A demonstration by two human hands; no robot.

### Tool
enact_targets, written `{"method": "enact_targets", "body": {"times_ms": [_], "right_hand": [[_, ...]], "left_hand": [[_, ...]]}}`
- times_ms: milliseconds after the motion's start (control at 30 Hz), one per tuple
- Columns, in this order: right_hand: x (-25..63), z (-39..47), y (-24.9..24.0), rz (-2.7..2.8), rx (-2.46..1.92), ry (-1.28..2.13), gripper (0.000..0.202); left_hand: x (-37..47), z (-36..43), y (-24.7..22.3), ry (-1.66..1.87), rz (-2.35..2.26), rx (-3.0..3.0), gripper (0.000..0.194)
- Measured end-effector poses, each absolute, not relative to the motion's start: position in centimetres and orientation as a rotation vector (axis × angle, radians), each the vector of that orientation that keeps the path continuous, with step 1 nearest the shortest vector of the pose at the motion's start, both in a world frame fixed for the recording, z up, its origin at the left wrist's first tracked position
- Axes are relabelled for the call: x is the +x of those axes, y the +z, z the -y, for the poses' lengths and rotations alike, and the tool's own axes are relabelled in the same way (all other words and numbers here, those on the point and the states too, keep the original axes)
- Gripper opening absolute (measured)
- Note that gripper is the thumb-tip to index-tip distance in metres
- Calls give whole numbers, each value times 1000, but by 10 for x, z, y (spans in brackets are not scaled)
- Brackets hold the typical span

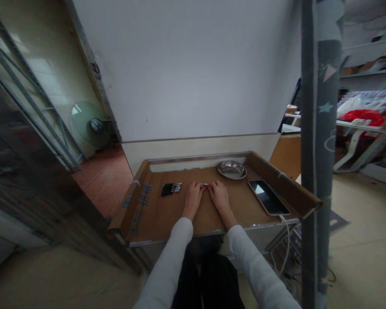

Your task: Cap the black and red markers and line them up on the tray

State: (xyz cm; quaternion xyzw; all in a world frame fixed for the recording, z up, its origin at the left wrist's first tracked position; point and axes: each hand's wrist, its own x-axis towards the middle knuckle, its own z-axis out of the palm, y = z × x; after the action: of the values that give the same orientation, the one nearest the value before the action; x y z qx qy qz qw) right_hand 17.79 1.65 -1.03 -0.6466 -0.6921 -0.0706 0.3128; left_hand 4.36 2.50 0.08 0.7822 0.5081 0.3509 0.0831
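Left hand (194, 196) and right hand (220, 195) pinch 1 tiny red piece (206, 187) from opposite sides. Probably light, stiffish, maybe slick, so gripping its ends works imo.

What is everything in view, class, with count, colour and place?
Table: one, brown, before person
Pens: several, black, table's left half
Dish: one, silver, table's far right
Phone: one, dark screen, table's right side
Cable: one, white, at phone's near end
Small item: one, red, table's middle
Wall: one, whitish, behind table
Pillar: one, grey, right of table
Glass disc: one, greenish, left background
Bundle: one, red, right background
Trousers: one pair, black, below
Left hand: one, white sleeve, at small item
Right hand: one, white sleeve, at small item
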Motion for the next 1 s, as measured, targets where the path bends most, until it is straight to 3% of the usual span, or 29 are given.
{"method": "enact_targets", "body": {"times_ms": [233,400,600,1000], "right_hand": [[179,-22,-12,1816,-1764,-263,16],[175,-27,-8,1882,-1712,-240,14],[170,-30,-1,1941,-1671,-159,18],[160,-39,-3,1984,-1448,12,21]], "left_hand": [[35,-27,6,1071,-1764,2283,6],[28,-34,6,1053,-1787,2259,24],[19,-41,7,966,-1756,2313,14],[12,-43,14,843,-1788,2420,18]]}}
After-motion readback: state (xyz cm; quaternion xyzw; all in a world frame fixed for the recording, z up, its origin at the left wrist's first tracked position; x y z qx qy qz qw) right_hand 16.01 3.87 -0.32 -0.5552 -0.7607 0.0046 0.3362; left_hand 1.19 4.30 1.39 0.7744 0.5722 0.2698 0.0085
